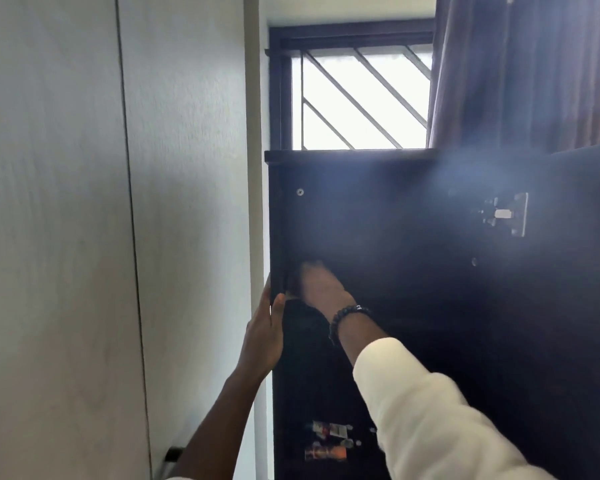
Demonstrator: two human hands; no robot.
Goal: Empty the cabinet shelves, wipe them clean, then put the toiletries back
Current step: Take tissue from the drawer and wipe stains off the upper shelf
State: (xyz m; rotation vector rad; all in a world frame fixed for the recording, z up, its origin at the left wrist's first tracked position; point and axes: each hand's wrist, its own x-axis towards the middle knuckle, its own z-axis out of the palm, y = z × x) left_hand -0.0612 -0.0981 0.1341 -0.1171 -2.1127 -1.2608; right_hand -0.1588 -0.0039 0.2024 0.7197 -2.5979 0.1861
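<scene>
Right arm (430, 410) wearing loose cream-white long sleeve (440, 424), cuff sitting partway up forearm, fabric creasing softly and blurring toward near right corner. Dark beaded bracelet (343, 320) circling right wrist, round beads catching small highlights. Right hand (321, 285) showing bare, blurred. Left arm (219, 417) showing bare along forearm, sliver of pale cloth peeking at bottom edge. Left hand (262, 336) wearing nothing, no ring visible.

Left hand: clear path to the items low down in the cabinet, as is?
Probably yes. The left hand rests on the cabinet's left front edge, holding nothing; the items sit below it in the open front. The right forearm crosses nearby, not between.
</scene>
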